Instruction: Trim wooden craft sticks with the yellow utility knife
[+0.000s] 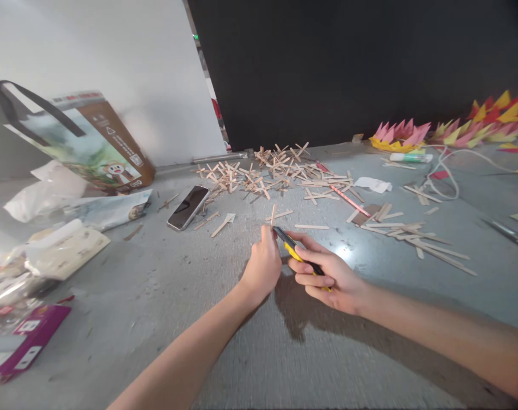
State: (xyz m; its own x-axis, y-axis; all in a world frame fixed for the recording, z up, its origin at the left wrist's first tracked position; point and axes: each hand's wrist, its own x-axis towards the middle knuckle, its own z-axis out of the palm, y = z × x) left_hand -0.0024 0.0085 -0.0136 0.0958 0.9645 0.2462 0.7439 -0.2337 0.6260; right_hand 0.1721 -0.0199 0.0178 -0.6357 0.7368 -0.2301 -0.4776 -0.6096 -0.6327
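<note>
My left hand (pixel 262 262) is closed around a small wooden craft stick (pixel 273 213), whose upper end sticks out above the fingers. In my right hand (pixel 322 273) is a yellow and black utility knife (pixel 292 245), its front end touching or very close to the stick beside my left fingertips. The blade itself is too small to make out. Just beyond my hands lie loose craft sticks (pixel 311 227), and farther back is a heap of sticks (pixel 250 176), several crossed over one another.
A phone (pixel 188 208) lies left of the heap. Farther left stand a printed bag (pixel 113 148) and plastic packets (pixel 66 250). To the right are more sticks (pixel 429 242), a red pencil (pixel 348 199), a glue stick (pixel 410 157), a white cable (pixel 455 185) and folded paper pieces (pixel 399 136).
</note>
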